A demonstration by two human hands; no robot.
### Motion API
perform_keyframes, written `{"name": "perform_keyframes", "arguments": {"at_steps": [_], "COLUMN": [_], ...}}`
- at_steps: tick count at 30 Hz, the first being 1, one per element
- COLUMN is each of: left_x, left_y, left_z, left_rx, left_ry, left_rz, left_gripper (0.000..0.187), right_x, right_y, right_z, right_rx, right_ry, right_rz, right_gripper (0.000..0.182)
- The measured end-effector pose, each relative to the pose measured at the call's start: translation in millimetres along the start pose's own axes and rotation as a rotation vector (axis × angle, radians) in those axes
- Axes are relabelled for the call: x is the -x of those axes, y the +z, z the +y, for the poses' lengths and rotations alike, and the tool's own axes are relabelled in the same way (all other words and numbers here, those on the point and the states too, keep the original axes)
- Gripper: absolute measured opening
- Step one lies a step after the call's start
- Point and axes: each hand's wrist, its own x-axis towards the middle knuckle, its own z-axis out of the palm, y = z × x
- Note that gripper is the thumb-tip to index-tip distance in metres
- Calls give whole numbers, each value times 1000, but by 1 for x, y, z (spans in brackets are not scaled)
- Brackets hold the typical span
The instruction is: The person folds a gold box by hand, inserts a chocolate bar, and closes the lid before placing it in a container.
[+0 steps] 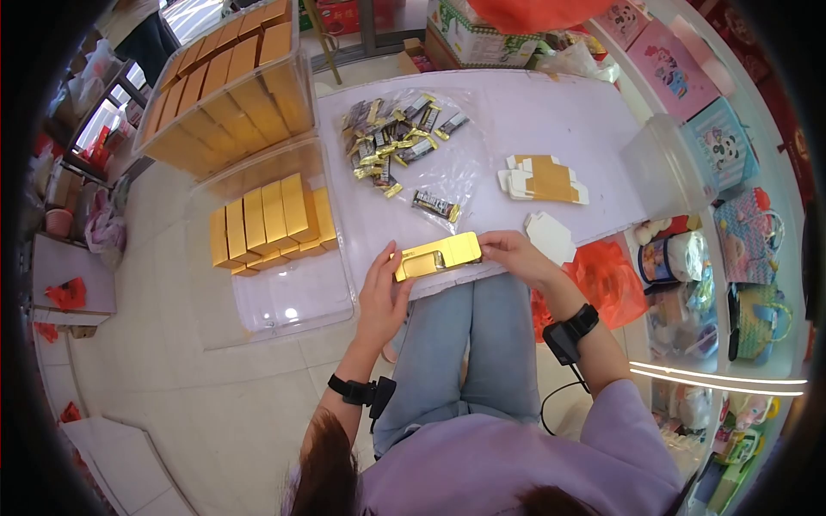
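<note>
A small shiny gold carton (460,248) with a cut-out window lies level between my two hands, just above the table's front edge. Its left end is gripped by my left hand (382,292), thumb in front and fingers behind. My right hand (514,256) pinches the right end, where the fingertips are partly hidden. Just beyond the carton lies a single wrapped snack bar (436,206) with a dark label and gold ends. Farther back, a heap of similar wrapped bars (383,142) rests on a clear plastic bag (469,150).
Flattened cartons (544,179) lie on the white table (594,112) at the right. To the left, a clear bin (342,284) holds several gold boxes (274,215); behind it stands a taller filled bin (225,112). Red plastic bags (607,279) and shelves of goods border the right side.
</note>
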Motion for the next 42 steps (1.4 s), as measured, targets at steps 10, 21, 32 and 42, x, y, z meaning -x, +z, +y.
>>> {"name": "perform_keyframes", "arguments": {"at_steps": [10, 21, 32, 42], "left_x": [0, -1, -1, 0], "left_y": [2, 3, 2, 4], "left_z": [-4, -5, -3, -6], "left_rx": [-17, -37, 8, -8], "left_ry": [49, 88, 29, 46], "left_rz": [16, 44, 32, 39], "left_gripper": [51, 52, 51, 50], "right_x": [-24, -23, -82, -18], "right_y": [5, 10, 14, 0], "right_z": [24, 9, -11, 18], "right_rx": [-77, -94, 996, 105], "right_ry": [-77, -131, -690, -142], "right_rz": [77, -30, 471, 615], "right_gripper": [27, 28, 26, 20]}}
